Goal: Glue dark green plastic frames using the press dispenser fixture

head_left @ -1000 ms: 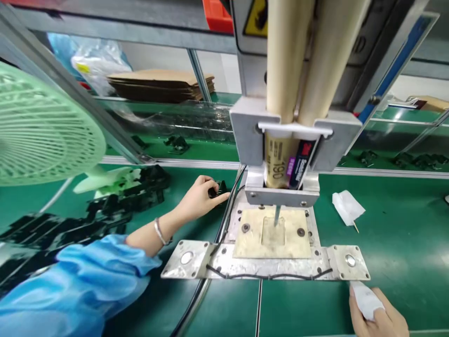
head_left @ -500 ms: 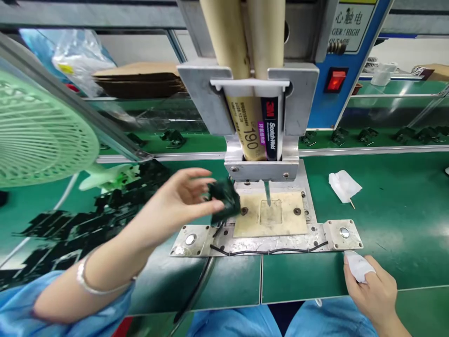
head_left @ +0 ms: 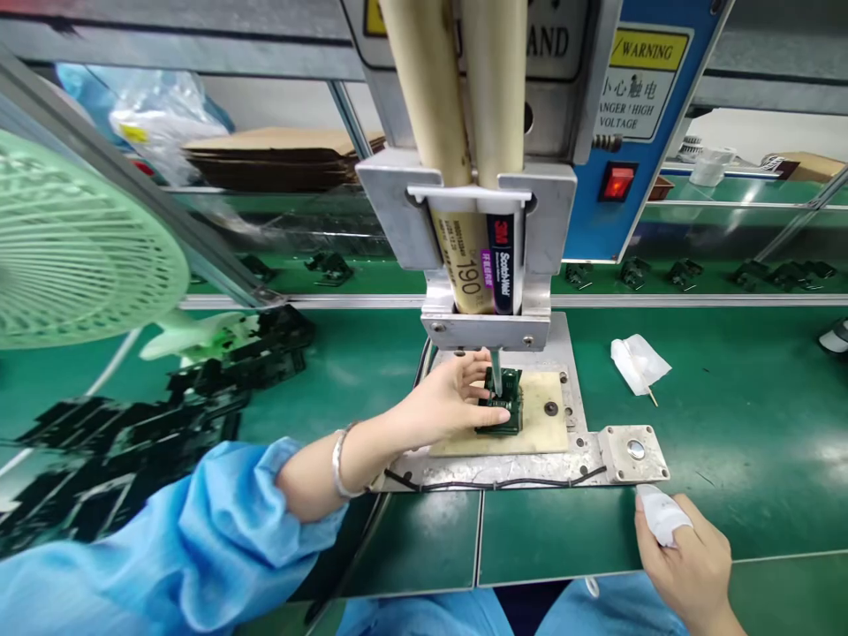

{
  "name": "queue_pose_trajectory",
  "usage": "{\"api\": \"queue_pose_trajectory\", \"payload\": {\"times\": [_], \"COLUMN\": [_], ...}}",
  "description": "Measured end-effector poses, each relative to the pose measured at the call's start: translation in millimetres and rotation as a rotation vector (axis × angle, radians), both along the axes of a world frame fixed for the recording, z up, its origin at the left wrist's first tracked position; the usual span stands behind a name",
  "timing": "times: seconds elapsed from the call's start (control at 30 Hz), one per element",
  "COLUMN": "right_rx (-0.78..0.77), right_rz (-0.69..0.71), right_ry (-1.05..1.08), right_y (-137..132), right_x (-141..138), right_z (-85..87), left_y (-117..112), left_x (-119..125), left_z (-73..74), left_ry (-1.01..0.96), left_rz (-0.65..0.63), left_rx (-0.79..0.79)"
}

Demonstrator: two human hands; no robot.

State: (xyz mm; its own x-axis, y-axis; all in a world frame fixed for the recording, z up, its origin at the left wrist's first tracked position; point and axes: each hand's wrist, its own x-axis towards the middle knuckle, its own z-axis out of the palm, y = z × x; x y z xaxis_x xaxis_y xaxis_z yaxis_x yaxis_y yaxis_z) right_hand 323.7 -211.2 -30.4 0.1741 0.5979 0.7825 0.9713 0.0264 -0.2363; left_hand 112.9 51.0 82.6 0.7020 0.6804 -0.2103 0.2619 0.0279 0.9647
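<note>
My left hand (head_left: 457, 393) grips a small dark green circuit board (head_left: 507, 415) by its left side, thumb along the front edge. The board lies over the cream fixture plate (head_left: 543, 424), directly beneath the thin nozzle (head_left: 495, 367) of the adhesive dispenser. Above the nozzle, a twin-barrel adhesive cartridge (head_left: 473, 265) sits in a metal holder. At the table's front edge on the right, my right hand (head_left: 689, 556) is closed around a folded white wipe (head_left: 662, 514). Just beyond that hand is a round metal button (head_left: 635, 450) on the fixture's base.
Several dark boards (head_left: 119, 450) lie in a pile at the left, near a green fan (head_left: 79, 247). A white sheet with a thin stick (head_left: 640, 362) rests to the right. Smaller assemblies (head_left: 685, 274) stand along the back strip. A blue control box (head_left: 623, 177) rises behind the dispenser.
My left hand has moved right, bringing the board from beside the fixture to beneath the nozzle. My right hand keeps the wipe near the right button. The view has shifted slightly.
</note>
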Motion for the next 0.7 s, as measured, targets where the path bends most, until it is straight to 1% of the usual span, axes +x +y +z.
{"api": "queue_pose_trajectory", "payload": {"times": [0.03,0.13,0.2,0.27,0.33,0.4,0.5,0.6,0.7], "right_rx": [0.002,-0.002,-0.012,-0.027,-0.039,-0.056,-0.078,-0.075,-0.051], "right_rz": [0.0,0.004,0.008,0.013,0.014,0.003,-0.02,-0.024,-0.019], "right_ry": [0.006,0.018,0.019,0.02,0.01,-0.011,-0.033,-0.049,-0.072], "right_y": [-0.2,-1.0,-1.6,-2.5,-3.9,-5.2,-5.4,-3.4,-3.2], "right_x": [0.2,1.2,2.0,3.1,4.5,5.8,6.9,6.8,6.3], "right_z": [-0.7,-2.5,-3.0,-3.1,-3.0,-2.6,-0.7,2.0,4.7], "left_y": [0.6,-0.5,-3.0,-6.1,-9.3,-11.6,-11.9,-9.3,-7.5], "left_x": [0.2,-1.6,-4.2,-6.9,-8.9,-9.8,-9.5,-7.6,-5.9], "left_z": [-2.7,-9.1,-11.5,-13.1,-14.4,-15.2,-15.0,-15.4,-18.1], "left_ry": [0.005,-0.014,0.026,0.097,0.131,0.114,0.118,0.168,0.124], "left_rz": [-0.007,-0.088,-0.119,-0.107,-0.081,-0.037,0.013,0.002,-0.025], "left_rx": [0.038,0.149,0.255,0.366,0.435,0.435,0.39,0.415,0.41]}}
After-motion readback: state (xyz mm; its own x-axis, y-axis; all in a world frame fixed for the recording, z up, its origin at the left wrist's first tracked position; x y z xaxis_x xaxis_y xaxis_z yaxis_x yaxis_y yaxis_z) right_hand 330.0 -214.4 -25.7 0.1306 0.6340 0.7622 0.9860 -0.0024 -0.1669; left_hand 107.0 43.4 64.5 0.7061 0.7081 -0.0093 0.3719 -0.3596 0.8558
